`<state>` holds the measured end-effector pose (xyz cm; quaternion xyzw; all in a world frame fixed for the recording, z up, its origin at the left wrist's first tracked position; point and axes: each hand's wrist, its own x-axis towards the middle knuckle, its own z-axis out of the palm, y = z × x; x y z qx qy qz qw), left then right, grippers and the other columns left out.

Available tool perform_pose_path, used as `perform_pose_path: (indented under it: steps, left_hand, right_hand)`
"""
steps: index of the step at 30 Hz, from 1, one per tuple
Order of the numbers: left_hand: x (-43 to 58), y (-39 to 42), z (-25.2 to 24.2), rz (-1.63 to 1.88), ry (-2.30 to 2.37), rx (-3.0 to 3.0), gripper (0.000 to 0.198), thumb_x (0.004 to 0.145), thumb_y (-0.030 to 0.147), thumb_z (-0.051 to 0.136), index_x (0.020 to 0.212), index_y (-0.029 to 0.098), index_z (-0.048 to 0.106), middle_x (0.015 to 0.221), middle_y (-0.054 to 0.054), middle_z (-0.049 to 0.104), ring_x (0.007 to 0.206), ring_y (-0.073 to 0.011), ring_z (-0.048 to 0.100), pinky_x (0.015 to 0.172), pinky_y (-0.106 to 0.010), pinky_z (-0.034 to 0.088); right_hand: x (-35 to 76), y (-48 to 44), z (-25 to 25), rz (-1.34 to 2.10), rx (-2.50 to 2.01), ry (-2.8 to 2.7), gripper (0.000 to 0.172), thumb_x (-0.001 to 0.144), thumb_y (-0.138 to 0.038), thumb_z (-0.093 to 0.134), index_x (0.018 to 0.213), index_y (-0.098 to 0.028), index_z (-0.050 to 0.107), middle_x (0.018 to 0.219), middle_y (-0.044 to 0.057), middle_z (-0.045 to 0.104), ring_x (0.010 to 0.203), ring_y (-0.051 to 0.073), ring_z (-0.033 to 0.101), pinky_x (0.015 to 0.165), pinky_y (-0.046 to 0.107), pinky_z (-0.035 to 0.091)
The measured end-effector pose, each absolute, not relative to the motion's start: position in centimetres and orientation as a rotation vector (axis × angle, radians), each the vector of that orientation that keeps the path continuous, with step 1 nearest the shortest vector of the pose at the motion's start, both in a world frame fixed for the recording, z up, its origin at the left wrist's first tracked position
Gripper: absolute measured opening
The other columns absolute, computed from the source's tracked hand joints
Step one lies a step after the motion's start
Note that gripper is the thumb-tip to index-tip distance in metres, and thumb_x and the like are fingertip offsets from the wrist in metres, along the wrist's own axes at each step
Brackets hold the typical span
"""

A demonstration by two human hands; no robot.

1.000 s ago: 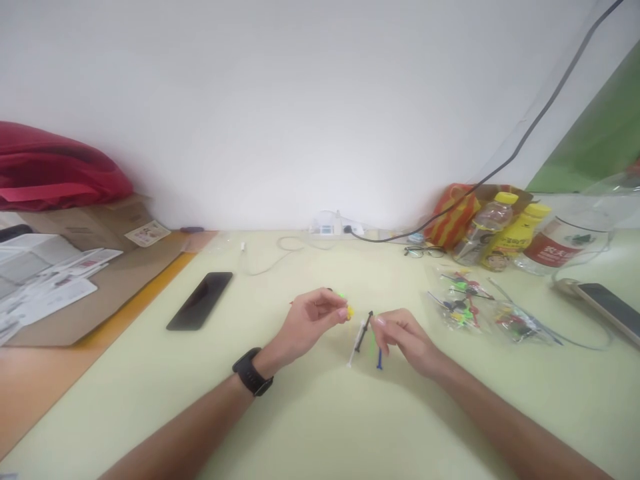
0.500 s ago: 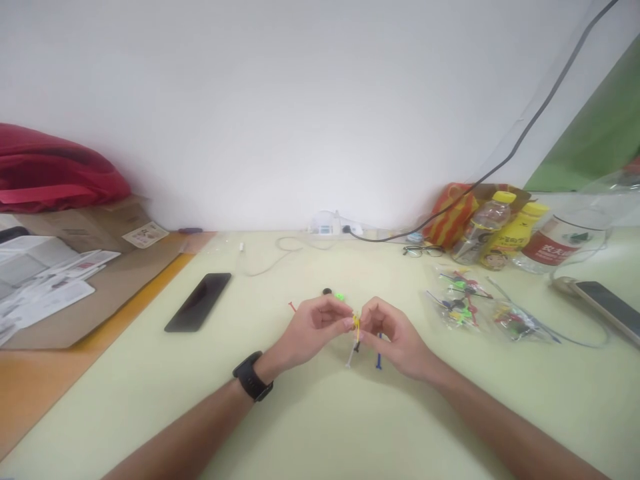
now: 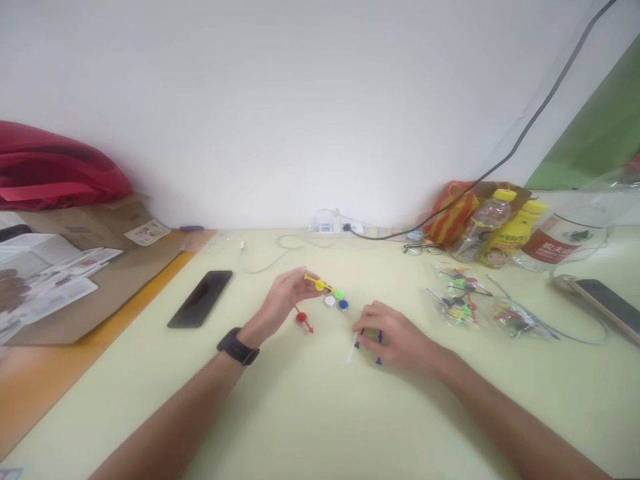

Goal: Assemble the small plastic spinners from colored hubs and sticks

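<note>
My left hand holds a yellow plastic stick with a round disc, raised a little above the table. Under its wrist side lies a red stick with a disc. Just beyond its fingertips are a green disc, a white disc and a blue disc. Low over the table, my right hand has thumb and forefinger closed around a thin black stick. A white stick lies beside it. A blue stick is partly hidden under that hand.
A black phone lies at left, near cardboard with papers. Clear bags of coloured parts lie at right, before glasses and several bottles. Another phone rests at far right.
My hands have moved apart. The left one carried the yellow stick away to the left and upward; the right one let go of it and lowered to the black stick.
</note>
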<state>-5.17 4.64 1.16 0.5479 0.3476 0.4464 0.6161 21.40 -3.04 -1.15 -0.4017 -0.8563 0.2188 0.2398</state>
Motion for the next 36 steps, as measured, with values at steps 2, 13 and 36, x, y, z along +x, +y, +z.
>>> perform_pose_path:
  steps: [2, 13, 36]
  left_hand:
    - [-5.8, 5.3, 1.0, 1.049, 0.841, 1.272, 0.041, 0.090, 0.054, 0.066, 0.093, 0.014, 0.071, 0.101, -0.013, 0.075, 0.101, -0.0326, 0.074, 0.104, -0.053, 0.053]
    - [-8.2, 7.3, -0.5, 0.979, 1.124, 1.626, 0.034, 0.081, 0.046, 0.078, 0.100, 0.019, 0.071, 0.103, -0.010, 0.076, 0.102, -0.0294, 0.072, 0.094, -0.045, 0.056]
    - [-6.2, 4.7, -0.1, 0.914, 1.160, 2.419, 0.029, 0.094, 0.033, 0.059, 0.120, 0.026, 0.071, 0.123, -0.007, 0.068, 0.123, -0.0280, 0.052, 0.108, -0.045, 0.042]
  right_hand:
    - [21.2, -3.2, -1.2, 0.601, -1.104, -2.390, 0.011, 0.096, -0.017, 0.060, 0.097, -0.024, 0.070, 0.094, 0.004, 0.066, 0.093, 0.021, 0.057, 0.081, 0.033, 0.046]
    - [21.3, -2.8, -2.0, 0.515, -1.091, -2.427, 0.016, 0.100, -0.013, 0.052, 0.090, -0.021, 0.062, 0.092, 0.005, 0.065, 0.093, 0.022, 0.054, 0.081, 0.036, 0.045]
    - [20.8, -3.6, -0.8, 0.493, -1.171, -2.226, 0.016, 0.107, -0.022, 0.034, 0.098, -0.023, 0.048, 0.089, 0.004, 0.060, 0.082, 0.021, 0.053, 0.078, 0.038, 0.043]
